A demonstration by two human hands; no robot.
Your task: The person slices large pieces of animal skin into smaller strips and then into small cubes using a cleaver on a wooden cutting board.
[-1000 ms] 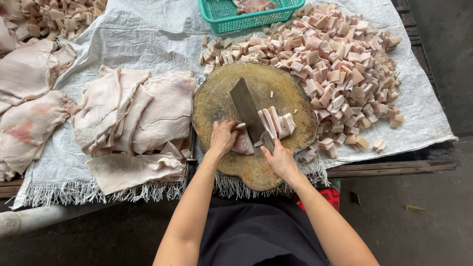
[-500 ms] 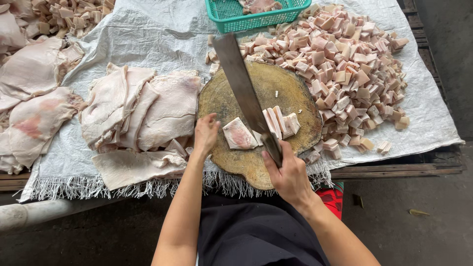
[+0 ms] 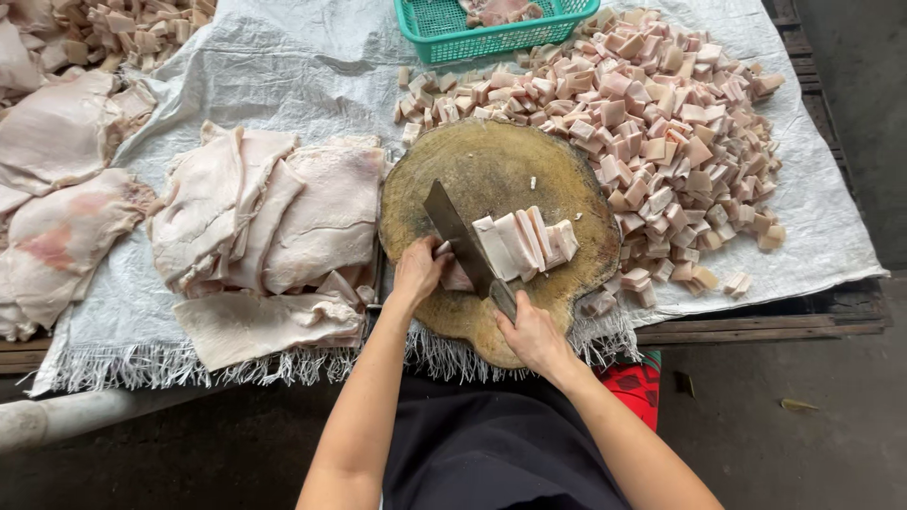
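Note:
A round wooden chopping block lies in front of me on a white woven sheet. My right hand grips the handle of a cleaver, whose blade is down on the block, cutting into a slab of pale fatty meat. My left hand presses on that slab just left of the blade. Several cut strips lean together right of the blade.
A big heap of small meat cubes covers the sheet to the right. Large flat slabs of fat lie stacked to the left, more at far left. A green plastic basket stands behind the block. The table's front edge runs below.
The cleaver, raised high half a second ago, has come down onto the meat. My left hand has moved right from the block's rim onto the slab.

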